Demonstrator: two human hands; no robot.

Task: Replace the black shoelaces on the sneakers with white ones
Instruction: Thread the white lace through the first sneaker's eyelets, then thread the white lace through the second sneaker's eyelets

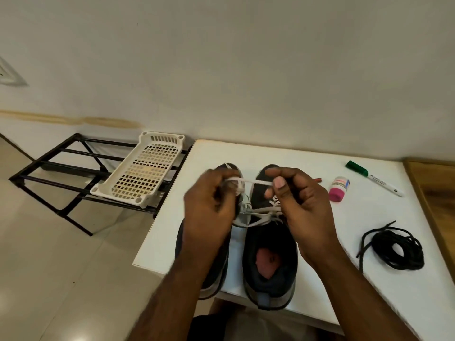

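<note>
Closest to me, two dark padded sneakers sit side by side on the smooth white table, the right one's mouth open on a reddish insole, the left one mostly hidden under my forearm. Above them my left hand and right hand both pinch a flat white lace, stretched taut between curled fingers. To the right lies a coiled black lace; farther off, a slotted white plastic basket rests on a black rack.

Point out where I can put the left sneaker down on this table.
Bare top lies behind the sneakers, toward the wall, and in front of the black laces near the table edge. It is crowded around the marker and bottle, and where both hands hold the white lace.
</note>
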